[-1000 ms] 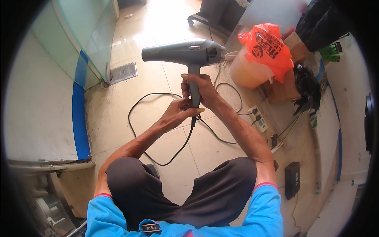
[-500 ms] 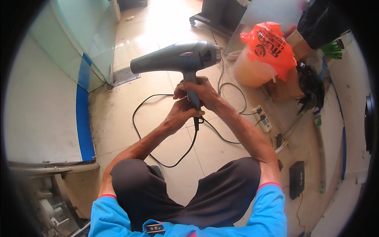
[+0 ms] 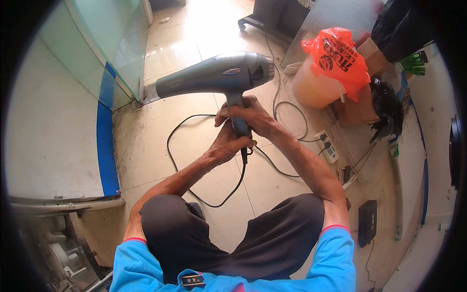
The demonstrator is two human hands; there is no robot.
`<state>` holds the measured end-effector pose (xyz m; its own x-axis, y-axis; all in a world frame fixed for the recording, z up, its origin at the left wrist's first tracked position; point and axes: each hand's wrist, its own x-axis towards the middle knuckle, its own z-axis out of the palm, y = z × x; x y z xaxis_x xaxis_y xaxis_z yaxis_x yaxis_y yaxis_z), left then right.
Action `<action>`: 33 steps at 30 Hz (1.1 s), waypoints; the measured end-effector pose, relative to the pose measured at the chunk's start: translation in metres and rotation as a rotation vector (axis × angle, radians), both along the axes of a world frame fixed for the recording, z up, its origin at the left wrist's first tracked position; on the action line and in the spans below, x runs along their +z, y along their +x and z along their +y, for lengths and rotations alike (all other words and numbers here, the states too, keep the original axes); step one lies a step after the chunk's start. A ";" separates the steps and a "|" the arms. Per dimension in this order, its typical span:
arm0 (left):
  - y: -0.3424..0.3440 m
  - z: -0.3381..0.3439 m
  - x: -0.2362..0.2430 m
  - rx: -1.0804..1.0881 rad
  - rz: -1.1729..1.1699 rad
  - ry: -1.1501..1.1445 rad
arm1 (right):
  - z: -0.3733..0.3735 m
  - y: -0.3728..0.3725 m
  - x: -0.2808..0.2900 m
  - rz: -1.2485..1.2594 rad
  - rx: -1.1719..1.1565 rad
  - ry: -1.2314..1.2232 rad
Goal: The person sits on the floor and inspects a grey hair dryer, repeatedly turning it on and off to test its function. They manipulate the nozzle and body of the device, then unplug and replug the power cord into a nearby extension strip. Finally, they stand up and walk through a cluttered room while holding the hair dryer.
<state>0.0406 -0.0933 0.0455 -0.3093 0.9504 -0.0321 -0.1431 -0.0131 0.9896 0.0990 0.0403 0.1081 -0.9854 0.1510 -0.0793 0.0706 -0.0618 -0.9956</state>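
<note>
I hold a dark grey hair dryer in front of me, its nozzle pointing left and tilted a little down. My right hand grips the upper part of its handle, fingers wrapped round it. My left hand grips the lower end of the handle, just above the black cord. The cord leaves the handle and lies in loops on the tiled floor below.
Glass panels and a white wall stand left, machinery at lower left. Right are a translucent bucket under an orange bag, cardboard, a power strip and a black box. A wheeled dark object is ahead.
The dryer's nozzle has swung down and to the left, so the body now tilts. Both hands still hold the handle, and the surrounding scene has shifted slightly right in view.
</note>
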 end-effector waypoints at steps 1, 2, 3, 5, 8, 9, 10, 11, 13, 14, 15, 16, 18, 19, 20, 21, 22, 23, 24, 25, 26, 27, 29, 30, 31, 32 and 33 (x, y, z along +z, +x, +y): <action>0.000 0.000 0.000 0.007 0.039 -0.005 | 0.001 0.000 -0.001 0.001 0.004 0.013; 0.000 0.000 0.001 0.004 0.026 -0.007 | 0.001 -0.001 -0.002 0.002 0.007 0.027; 0.000 -0.001 0.001 0.004 0.030 -0.009 | 0.001 -0.001 -0.002 0.007 0.009 0.026; 0.001 -0.001 0.002 0.015 0.037 -0.009 | 0.001 -0.001 -0.003 0.019 0.011 0.024; 0.002 -0.001 0.003 0.032 0.046 -0.007 | 0.001 -0.002 -0.003 0.026 0.018 0.041; 0.002 -0.001 0.003 0.029 0.049 -0.004 | 0.001 -0.002 -0.003 0.027 0.019 0.035; 0.002 -0.001 0.003 0.027 0.055 -0.003 | 0.001 -0.002 -0.002 0.028 0.020 0.027; 0.002 -0.002 0.003 0.025 0.059 -0.001 | 0.001 -0.002 -0.002 0.028 0.020 0.019; 0.001 -0.001 0.001 0.025 0.082 0.018 | 0.001 -0.001 0.000 0.023 0.020 0.031; 0.001 -0.001 0.000 0.022 0.054 0.018 | 0.000 -0.001 0.001 0.019 0.021 0.036; 0.001 0.000 -0.001 0.021 0.029 0.027 | 0.000 0.000 0.001 0.011 0.012 0.032; 0.001 0.000 -0.003 0.025 0.018 0.031 | -0.001 0.000 0.002 0.003 0.003 0.026; 0.003 0.000 -0.005 0.044 -0.046 0.045 | -0.002 0.000 0.002 -0.009 -0.010 0.019; 0.003 0.001 -0.006 0.058 -0.068 0.055 | -0.002 0.000 0.002 -0.011 -0.013 0.021; 0.003 0.001 -0.006 0.052 -0.074 0.058 | -0.003 0.000 0.002 -0.014 -0.018 0.018; 0.003 0.001 -0.006 0.047 -0.079 0.062 | -0.003 -0.001 0.001 -0.016 -0.021 0.017; 0.003 0.001 -0.006 0.044 -0.082 0.066 | -0.003 0.000 0.001 -0.019 -0.024 0.013; 0.003 0.001 -0.006 0.037 -0.083 0.062 | -0.004 0.000 0.001 -0.021 -0.028 0.011; 0.002 0.001 -0.005 0.032 -0.080 0.062 | -0.003 0.000 0.001 -0.021 -0.029 0.015; 0.003 0.000 -0.005 0.029 -0.075 0.062 | -0.004 0.000 0.001 -0.024 -0.030 0.016; 0.003 0.000 -0.005 0.033 -0.081 0.058 | -0.004 0.000 0.001 -0.026 -0.031 0.017; 0.003 0.000 -0.005 0.041 -0.082 0.058 | -0.003 0.000 0.002 -0.029 -0.026 0.021; 0.004 0.000 -0.005 0.052 -0.081 0.059 | -0.003 0.000 0.003 -0.024 -0.017 0.029; 0.004 0.000 -0.005 0.052 -0.080 0.057 | -0.003 0.000 0.003 -0.031 -0.015 0.026; 0.004 0.001 -0.006 0.057 -0.076 0.058 | -0.003 0.000 0.003 -0.028 -0.015 0.021; 0.005 0.001 -0.007 0.047 -0.087 0.062 | -0.004 0.000 0.002 -0.025 -0.016 0.015; 0.005 0.001 -0.007 0.042 -0.094 0.068 | -0.003 0.000 0.002 -0.023 -0.014 0.016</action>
